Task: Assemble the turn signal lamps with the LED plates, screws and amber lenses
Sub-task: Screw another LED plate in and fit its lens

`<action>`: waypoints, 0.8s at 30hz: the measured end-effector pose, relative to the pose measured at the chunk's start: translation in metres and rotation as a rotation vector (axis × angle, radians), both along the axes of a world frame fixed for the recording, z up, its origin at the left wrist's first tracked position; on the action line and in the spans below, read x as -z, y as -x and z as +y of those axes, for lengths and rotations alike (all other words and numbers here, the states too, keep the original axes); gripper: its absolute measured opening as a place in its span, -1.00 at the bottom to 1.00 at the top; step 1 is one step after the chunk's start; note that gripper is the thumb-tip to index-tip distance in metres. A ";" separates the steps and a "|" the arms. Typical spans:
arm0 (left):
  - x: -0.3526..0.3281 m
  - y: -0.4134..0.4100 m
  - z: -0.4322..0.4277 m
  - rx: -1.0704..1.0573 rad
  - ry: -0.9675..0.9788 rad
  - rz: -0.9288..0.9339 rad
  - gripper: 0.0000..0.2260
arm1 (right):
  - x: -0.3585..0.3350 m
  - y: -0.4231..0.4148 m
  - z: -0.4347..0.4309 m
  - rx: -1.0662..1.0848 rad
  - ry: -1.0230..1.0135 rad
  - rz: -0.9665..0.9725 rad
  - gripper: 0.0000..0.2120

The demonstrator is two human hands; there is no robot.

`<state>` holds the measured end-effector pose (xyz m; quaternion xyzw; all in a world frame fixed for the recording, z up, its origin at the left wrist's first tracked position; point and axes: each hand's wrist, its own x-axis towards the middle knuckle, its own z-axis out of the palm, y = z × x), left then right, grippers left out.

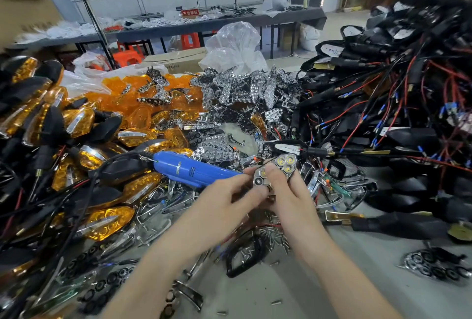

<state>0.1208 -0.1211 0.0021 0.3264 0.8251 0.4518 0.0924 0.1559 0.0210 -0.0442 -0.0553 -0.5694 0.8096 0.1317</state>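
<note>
A clear plastic bag (235,43) is seen at upper centre, its contents not to be told; a cardboard box (176,59) lies just left of it, its inside hidden; a smaller plastic bag (86,63) at upper left shows something orange within.

The right of the frame is filled by a tangle of black lamp housings (383,84) with red and black wires; the left is taken up by finished lamps (76,122) with lenses fitted; between them, amber lenses (138,112) are heaped beside chrome LED plates (242,89).

A blue electric screwdriver (194,169) lies at centre, its tip end hidden behind the left hand (224,191); one LED plate (287,161) is pinched between the curled fingers of that hand and of the right hand (291,193), above the clutter; loose screws (270,237) are scattered on the grey table (357,255) beneath the wrists.
</note>
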 end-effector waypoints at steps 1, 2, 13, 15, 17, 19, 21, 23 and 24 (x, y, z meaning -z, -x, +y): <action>-0.010 0.008 -0.005 -0.002 0.082 0.021 -0.73 | -0.002 0.002 0.000 0.022 0.054 -0.019 -0.77; -0.021 0.018 -0.011 -0.034 0.140 0.038 -0.70 | -0.003 0.004 0.002 0.052 0.110 -0.031 -0.74; -0.048 0.176 -0.040 -0.301 0.969 0.243 -0.42 | -0.015 0.004 0.015 0.043 0.329 -0.092 -0.87; -0.044 0.187 -0.041 -0.262 1.088 0.255 -0.38 | -0.017 0.002 0.014 0.043 0.324 -0.090 -0.90; -0.041 0.194 -0.041 -0.287 1.141 0.289 -0.41 | -0.019 0.002 0.013 0.037 0.320 -0.084 -0.90; -0.041 0.198 -0.041 -0.312 1.202 0.331 -0.49 | -0.019 0.002 0.013 0.039 0.322 -0.085 -0.90; -0.043 0.200 -0.042 -0.317 1.244 0.344 -0.56 | -0.018 0.002 0.014 0.024 0.323 -0.082 -0.93; -0.046 0.199 -0.047 -0.317 1.270 0.370 -0.66 | -0.017 0.003 0.014 -0.003 0.330 -0.063 -0.93; -0.050 0.198 -0.050 -0.316 1.274 0.391 -0.72 | -0.016 0.003 0.014 -0.010 0.333 -0.052 -0.90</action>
